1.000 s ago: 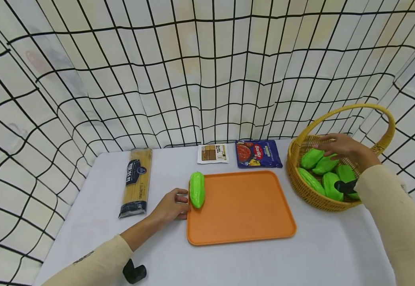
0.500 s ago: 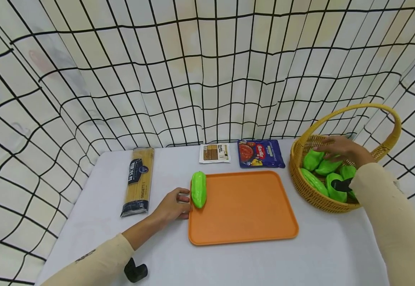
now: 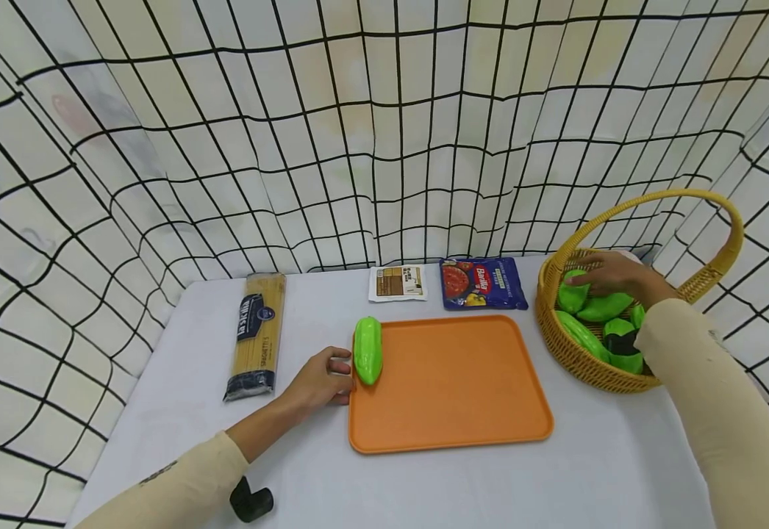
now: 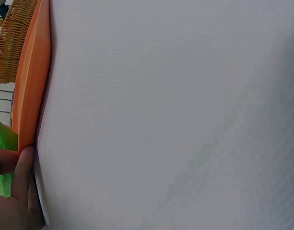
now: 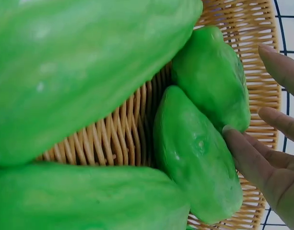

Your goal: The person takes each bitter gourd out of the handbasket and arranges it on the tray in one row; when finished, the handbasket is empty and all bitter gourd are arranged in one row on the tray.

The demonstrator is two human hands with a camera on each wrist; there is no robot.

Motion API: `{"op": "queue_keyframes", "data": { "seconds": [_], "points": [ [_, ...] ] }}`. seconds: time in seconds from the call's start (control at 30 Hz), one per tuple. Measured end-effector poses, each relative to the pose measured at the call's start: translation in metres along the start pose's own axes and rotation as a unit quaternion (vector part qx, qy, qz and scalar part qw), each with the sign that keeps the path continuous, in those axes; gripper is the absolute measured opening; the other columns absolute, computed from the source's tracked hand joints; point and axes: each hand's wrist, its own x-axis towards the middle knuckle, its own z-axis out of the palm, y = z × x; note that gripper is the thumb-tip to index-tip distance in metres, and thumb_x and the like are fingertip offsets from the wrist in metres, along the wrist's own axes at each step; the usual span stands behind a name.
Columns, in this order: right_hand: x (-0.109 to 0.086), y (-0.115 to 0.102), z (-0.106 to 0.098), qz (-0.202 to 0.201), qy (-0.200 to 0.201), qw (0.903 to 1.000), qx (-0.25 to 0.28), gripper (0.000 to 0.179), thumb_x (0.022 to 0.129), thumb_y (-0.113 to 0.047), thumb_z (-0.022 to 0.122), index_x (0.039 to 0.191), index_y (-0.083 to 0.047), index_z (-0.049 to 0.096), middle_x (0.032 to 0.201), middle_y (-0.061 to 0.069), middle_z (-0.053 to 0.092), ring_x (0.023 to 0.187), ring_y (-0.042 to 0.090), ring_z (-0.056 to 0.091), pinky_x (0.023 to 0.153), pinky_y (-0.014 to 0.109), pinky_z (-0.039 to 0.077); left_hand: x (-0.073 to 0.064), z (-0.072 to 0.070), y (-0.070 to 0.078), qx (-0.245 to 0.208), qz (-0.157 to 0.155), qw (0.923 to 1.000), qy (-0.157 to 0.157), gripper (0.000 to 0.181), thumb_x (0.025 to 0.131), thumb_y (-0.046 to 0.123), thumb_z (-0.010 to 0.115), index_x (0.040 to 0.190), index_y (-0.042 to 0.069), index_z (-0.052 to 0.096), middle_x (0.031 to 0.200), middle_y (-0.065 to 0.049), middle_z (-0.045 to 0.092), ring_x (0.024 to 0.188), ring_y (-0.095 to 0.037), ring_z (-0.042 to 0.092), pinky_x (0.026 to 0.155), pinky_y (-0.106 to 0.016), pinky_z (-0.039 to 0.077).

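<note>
In the head view my left hand [image 3: 321,378] is at the left rim of an orange tray [image 3: 451,389]. The left wrist view shows its thumb and fingers on either side of the tray's edge, pinching it. A glossy, elongated green piece [image 3: 367,351], like a fake vegetable, lies along the tray's left side. My right hand [image 3: 612,278] reaches into a wicker basket [image 3: 556,353] holding several similar green pieces. In the right wrist view its fingers are spread, with one fingertip [image 5: 228,130] at two lobed green pieces, the upper [image 5: 211,76] and the lower [image 5: 194,158].
A spaghetti pack [image 3: 256,334] lies left of the tray. Behind the tray are a small white-and-brown sachet [image 3: 398,283] and a blue Barilla pouch [image 3: 484,283]. The basket's tall handle [image 3: 709,198] arches over the right forearm. Black netting [image 3: 398,158] encloses the white table [image 3: 451,485].
My right hand has moved a little left and lower in the basket, over the far-left green piece, which has shifted slightly. The left hand keeps its place at the tray.
</note>
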Motion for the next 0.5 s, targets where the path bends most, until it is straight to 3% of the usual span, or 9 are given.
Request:
{"op": "queue_keyframes", "data": {
  "seconds": [0.17,0.37,0.5],
  "points": [
    [0.005,-0.0024,0.0046,-0.004,-0.004,0.9998,-0.021,0.092,0.094,-0.044,0.068,0.156,0.006,0.021,0.155,0.041,0.014,0.13,0.055,0.046,0.111,0.066,0.039,0.0003,0.0002,-0.0008,0.0,-0.001,1.0,0.002,0.058,0.086,0.001,0.068,0.141,0.003,0.049,0.119,-0.016,0.056,0.091,-0.02,0.066,0.074,-0.031,0.065],
    [0.0088,-0.003,0.0089,-0.001,-0.008,0.9998,-0.02,0.093,0.094,-0.04,0.069,0.155,0.008,0.019,0.157,0.041,0.008,0.135,0.057,0.038,0.114,0.066,0.035,0.001,0.0007,-0.0017,0.002,-0.001,1.0,0.002,0.058,0.086,0.001,0.068,0.141,0.003,0.049,0.119,-0.016,0.056,0.091,-0.02,0.066,0.074,-0.031,0.064],
    [0.0101,-0.0059,0.0101,-0.004,-0.008,0.9996,-0.025,0.092,0.093,-0.038,0.07,0.155,0.008,0.019,0.156,0.041,0.008,0.13,0.056,0.045,0.112,0.065,0.038,0.0011,0.0003,-0.0017,0.001,-0.001,1.0,0.003,0.058,0.086,0.0,0.068,0.14,0.004,0.049,0.119,-0.016,0.056,0.09,-0.02,0.066,0.073,-0.031,0.064]
  ]
}}
